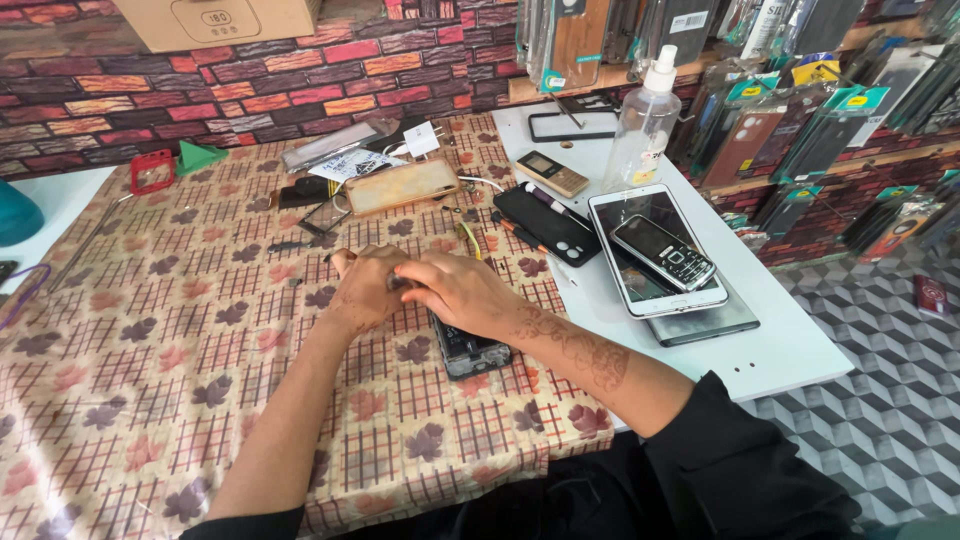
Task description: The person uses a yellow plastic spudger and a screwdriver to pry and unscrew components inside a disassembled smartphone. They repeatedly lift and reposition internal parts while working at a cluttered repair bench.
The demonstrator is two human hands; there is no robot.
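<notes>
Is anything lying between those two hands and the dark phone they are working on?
Nothing visible does. The right hand and left hand meet over the top end of the opened dark phone, which lies on the leaf-patterned tablecloth. Whether the fingers touch it is hidden by the hands themselves.

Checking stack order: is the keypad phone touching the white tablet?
Touching. Head view shows the keypad phone lying flat on the white tablet screen, no gap.

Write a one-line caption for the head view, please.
Both hands, left hand and right hand, on an opened phone.
</notes>
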